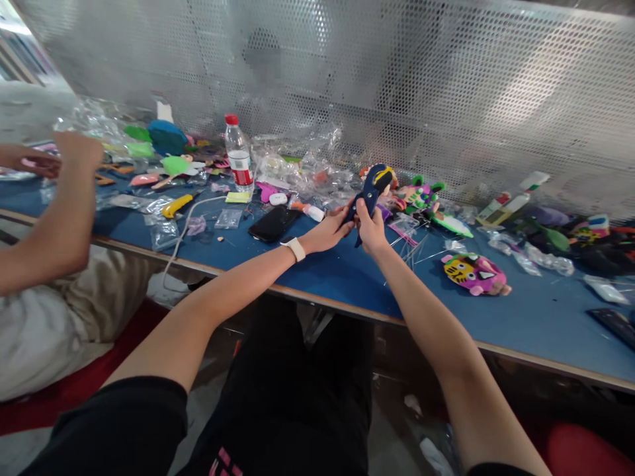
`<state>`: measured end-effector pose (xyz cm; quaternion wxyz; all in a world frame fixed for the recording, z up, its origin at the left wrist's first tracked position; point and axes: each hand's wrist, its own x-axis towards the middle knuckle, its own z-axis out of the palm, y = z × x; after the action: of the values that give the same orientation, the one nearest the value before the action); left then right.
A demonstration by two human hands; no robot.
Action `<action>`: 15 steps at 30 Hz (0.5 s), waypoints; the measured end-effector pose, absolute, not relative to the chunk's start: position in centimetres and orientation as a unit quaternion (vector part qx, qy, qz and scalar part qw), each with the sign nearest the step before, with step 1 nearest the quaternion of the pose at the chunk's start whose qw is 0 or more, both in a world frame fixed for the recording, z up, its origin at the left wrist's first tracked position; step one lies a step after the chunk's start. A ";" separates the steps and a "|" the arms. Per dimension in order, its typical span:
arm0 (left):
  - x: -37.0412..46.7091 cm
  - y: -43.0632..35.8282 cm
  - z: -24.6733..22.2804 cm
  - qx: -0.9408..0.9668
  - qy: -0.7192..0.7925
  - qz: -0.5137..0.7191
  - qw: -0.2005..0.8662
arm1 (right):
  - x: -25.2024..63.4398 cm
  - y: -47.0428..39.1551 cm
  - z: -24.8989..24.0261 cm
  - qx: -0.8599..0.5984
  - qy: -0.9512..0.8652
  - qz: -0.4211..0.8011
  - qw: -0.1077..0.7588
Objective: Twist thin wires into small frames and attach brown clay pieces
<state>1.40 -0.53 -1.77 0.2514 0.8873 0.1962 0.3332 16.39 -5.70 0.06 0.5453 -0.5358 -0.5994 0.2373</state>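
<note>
In front of me, above the table, both of my hands hold a dark blue, curved craft piece (370, 190) with a yellow band and small light dots. Its exact kind is unclear. My left hand (331, 231), with a white band on its wrist, has its fingers closed on the lower left side. On the lower right side, my right hand (371, 228) grips the piece with the thumb in front. Thin clear strips (407, 251) lie beside my right wrist. A black phone (274, 223) rests on the table left of my hands.
A pink and yellow felt animal face (476, 274) lies to the right. Further left stand a red-capped bottle (239, 155) and a yellow-handled cutter (176, 205). Plastic wrap (307, 158) is heaped along the perforated metal panel (446, 86). Another person's arm (74, 192) works at the far left.
</note>
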 end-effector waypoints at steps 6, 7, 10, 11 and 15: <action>1.4 -0.8 -1.4 0.928 0.178 0.276 0.176 | 16.5 -5.2 0.7 -0.510 -0.517 0.251 0.640; 1.4 -0.8 -1.3 0.932 0.174 0.272 0.164 | 16.6 -5.1 0.7 -0.509 -0.513 0.253 0.643; 1.3 -0.4 -1.3 0.938 0.170 0.272 0.128 | 17.1 -4.8 0.7 -0.527 -0.509 0.246 0.635; 1.3 -0.3 -1.2 0.938 0.176 0.274 0.120 | 17.4 -4.7 0.7 -0.534 -0.507 0.240 0.632; 1.3 0.0 -1.2 0.935 0.227 0.259 0.090 | 19.0 -4.6 0.8 -0.559 -0.493 0.216 0.631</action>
<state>1.31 -0.01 -1.23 0.0895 0.9346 0.2273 0.2585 18.97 -4.56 0.83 0.6311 -0.5590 -0.4926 0.2160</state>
